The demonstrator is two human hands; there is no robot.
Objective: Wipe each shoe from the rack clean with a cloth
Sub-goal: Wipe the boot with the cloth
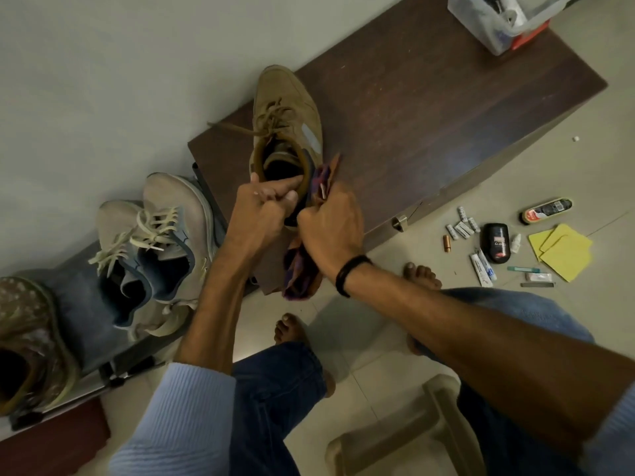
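A tan suede shoe with brown laces stands on the dark wooden cabinet top, toe pointing away from me. My left hand grips the rim of its heel opening. My right hand is shut on a purple and orange cloth, pressed against the shoe's heel on the right side; the cloth hangs down below the hand. A pair of beige sneakers with cream laces rests on the rack to the left. A patterned shoe sits at the far left edge.
A clear plastic box of supplies stands at the cabinet's far corner. On the tiled floor to the right lie a shoe polish tin, a black bottle, tubes, batteries and yellow cloths. A plastic stool is under me; my bare feet are on the floor.
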